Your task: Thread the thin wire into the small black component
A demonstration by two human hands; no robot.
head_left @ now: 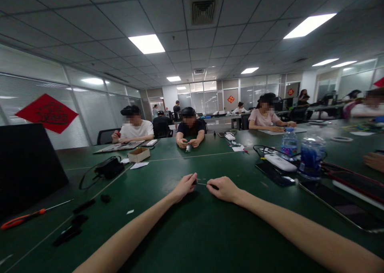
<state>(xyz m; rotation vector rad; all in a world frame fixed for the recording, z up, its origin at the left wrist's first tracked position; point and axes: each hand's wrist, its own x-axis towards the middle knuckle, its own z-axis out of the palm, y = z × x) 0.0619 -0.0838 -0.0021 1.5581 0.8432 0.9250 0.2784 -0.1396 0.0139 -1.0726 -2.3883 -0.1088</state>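
Observation:
My left hand (185, 188) is raised just above the green table (168, 233), its fingers closed around a small dark object (195, 182) mostly hidden by them. Facing it, my right hand (224, 188) is closed on a small screwdriver (202, 184) with a dark handle. The thin metal shaft points left, and its tip meets or nearly meets the dark object; the contact is too small to make out.
An orange-handled screwdriver (33, 218) and several black pieces (70, 230) lie at the left, near a dark upright panel (27, 169). Phones (339, 203), a white power bank (280, 162) and water bottles (312, 157) stand or lie right. Co-workers sit across the table.

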